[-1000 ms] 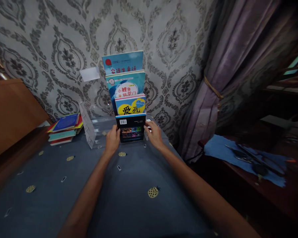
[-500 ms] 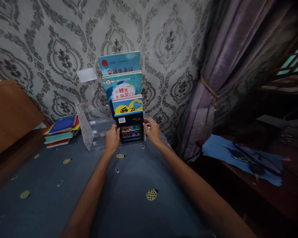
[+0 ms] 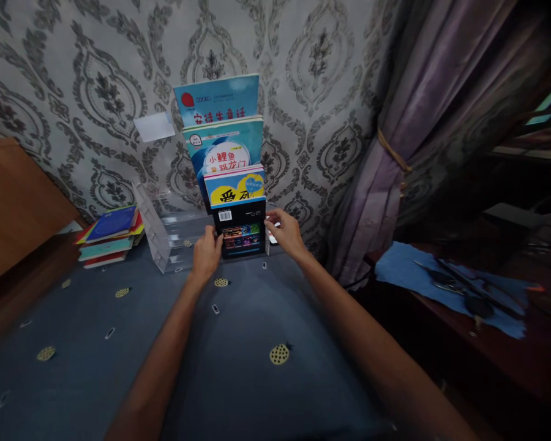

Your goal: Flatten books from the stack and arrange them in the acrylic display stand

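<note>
A black book (image 3: 242,239) with a barcode and rows of small pictures stands upright in the front tier of a clear stepped rack (image 3: 149,226). My left hand (image 3: 206,252) is closed on the book's left edge, thumb towards me. On the opposite edge, the fingers of my right hand (image 3: 285,231) grip near its upper half. Behind it rise a yellow-and-blue book (image 3: 232,188), a teal book with a white circle (image 3: 224,142) and a taller blue book (image 3: 218,98), each higher than the one in front. The rack's lower right side is partly covered by my right hand.
A stack of colourful books (image 3: 112,236) lies left of the rack on the dark blue tablecloth (image 3: 239,380). A white card (image 3: 154,127) stands above the rack. Patterned wall behind; a purple curtain (image 3: 371,184) and a blue cloth (image 3: 404,272) with dark tools at right.
The view has shifted slightly, so the rack and books look a little higher and larger. Both hands stay at the black book's edges; the book has hardly moved in the rack.
</note>
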`<state>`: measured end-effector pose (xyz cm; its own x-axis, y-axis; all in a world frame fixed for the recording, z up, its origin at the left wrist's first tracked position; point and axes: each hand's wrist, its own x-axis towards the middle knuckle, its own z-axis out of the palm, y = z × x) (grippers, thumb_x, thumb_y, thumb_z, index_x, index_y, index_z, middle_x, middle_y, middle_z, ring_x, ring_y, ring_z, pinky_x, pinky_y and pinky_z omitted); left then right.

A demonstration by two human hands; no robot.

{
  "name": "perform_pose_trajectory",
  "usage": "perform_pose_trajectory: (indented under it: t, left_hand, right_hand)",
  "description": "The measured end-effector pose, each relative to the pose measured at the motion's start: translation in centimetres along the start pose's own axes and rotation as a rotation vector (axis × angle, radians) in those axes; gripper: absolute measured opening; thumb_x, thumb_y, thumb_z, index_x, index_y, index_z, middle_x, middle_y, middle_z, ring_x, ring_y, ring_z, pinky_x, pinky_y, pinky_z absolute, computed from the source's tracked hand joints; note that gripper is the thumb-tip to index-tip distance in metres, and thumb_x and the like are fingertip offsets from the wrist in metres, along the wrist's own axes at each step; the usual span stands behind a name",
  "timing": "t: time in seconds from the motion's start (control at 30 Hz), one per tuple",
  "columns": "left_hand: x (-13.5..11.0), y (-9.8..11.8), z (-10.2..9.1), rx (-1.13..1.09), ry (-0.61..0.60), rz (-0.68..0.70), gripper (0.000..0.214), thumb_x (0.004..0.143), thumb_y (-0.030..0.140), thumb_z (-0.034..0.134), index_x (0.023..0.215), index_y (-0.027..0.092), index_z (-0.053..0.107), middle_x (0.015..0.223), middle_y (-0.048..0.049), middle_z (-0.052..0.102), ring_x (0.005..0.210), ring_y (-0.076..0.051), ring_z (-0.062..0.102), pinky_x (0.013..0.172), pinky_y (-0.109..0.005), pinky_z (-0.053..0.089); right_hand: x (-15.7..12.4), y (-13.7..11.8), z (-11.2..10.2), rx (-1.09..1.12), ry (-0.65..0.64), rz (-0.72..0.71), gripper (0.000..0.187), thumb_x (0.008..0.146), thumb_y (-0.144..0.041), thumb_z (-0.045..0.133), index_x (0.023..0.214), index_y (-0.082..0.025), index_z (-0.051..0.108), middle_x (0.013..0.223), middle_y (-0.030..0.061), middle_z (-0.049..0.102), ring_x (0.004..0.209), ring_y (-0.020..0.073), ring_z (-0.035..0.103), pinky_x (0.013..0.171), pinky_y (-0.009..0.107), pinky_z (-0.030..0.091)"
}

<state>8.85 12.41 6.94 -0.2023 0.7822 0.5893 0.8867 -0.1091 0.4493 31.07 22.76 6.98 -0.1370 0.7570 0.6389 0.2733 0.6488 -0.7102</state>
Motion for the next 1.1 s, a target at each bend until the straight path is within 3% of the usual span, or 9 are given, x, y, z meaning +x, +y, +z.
perform_pose_trajectory:
  t: [0.47, 0.87, 1.1]
  left_hand:
    - [0.3, 0.5, -1.1, 0.075, -0.017, 0.004, 0.019, 0.101, 0.036, 0.039, 0.098, 0.023, 0.052, 0.076, -0.0046, 0.064, 0.072, -0.024, 0.064, 0.067, -0.030, 0.040]
    - [0.4, -0.2, -0.4, -0.091, 0.052, 0.036, 0.023, 0.101, 0.037, 0.039, 0.087, 0.024, 0.051, 0.068, -0.0005, 0.057, 0.067, -0.021, 0.060, 0.067, -0.030, 0.041]
    - [0.5, -0.2, -0.4, -0.122, 0.009, -0.008, 0.019, 0.100, 0.034, 0.041, 0.089, 0.023, 0.052, 0.072, -0.0025, 0.059, 0.072, -0.022, 0.062, 0.071, -0.032, 0.043]
  right_hand:
    - [0.5, -0.9, -0.8, -0.027, -0.074, -0.029, 0.020, 0.081, -0.035, 0.060, 0.087, -0.019, 0.071, 0.083, 0.0052, 0.072, 0.075, 0.0208, 0.063, 0.067, 0.034, 0.050]
    - [0.4, -0.7, -0.6, -0.031, -0.106, -0.010, 0.022, 0.084, -0.039, 0.060, 0.079, -0.019, 0.068, 0.073, 0.0032, 0.069, 0.068, 0.0187, 0.062, 0.064, 0.031, 0.048]
    - [0.4, -0.6, -0.2, -0.019, -0.070, -0.005, 0.021, 0.083, -0.039, 0.060, 0.081, -0.019, 0.068, 0.078, 0.0049, 0.070, 0.071, 0.0213, 0.064, 0.068, 0.035, 0.051]
